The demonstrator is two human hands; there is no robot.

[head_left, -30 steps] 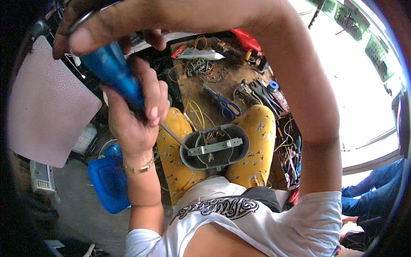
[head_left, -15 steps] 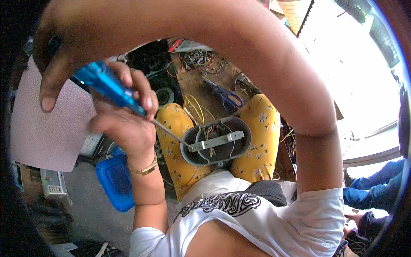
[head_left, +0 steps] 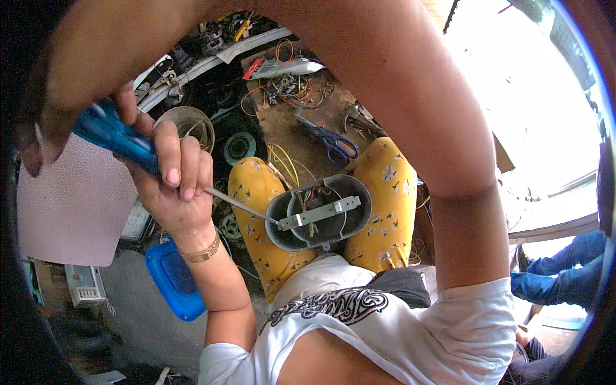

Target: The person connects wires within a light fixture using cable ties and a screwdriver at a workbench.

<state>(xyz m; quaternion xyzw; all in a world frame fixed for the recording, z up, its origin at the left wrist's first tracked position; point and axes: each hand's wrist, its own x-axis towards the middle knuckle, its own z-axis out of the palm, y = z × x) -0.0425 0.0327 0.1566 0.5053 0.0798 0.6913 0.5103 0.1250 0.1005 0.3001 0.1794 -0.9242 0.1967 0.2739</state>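
My left hand [head_left: 173, 173], a gold watch on its wrist, is closed round a screwdriver [head_left: 119, 135] with a clear blue handle. The long shaft slants down to the right, its tip at the left end of a perforated metal bar [head_left: 319, 213]. That bar spans an oval grey housing [head_left: 273, 234] held between my knees, with wires and a round recess inside. My right arm arches over the top of the view. At the far left, my right hand [head_left: 48, 144] is close to the handle's end, dark and blurred, its grip unclear.
Blue-handled scissors [head_left: 337, 146] and a tangle of wires [head_left: 289, 90] lie on the board ahead. A blue plastic tub [head_left: 173, 282] stands on the floor to my left, near a pink textured panel [head_left: 70, 205]. At right, another person's jeans [head_left: 564, 263] show.
Both hands and the screwdriver handle have shifted left and slightly down. The right hand's fingers, spread beside the handle before, are now nearer the left edge. The tip stays at the bar's end.
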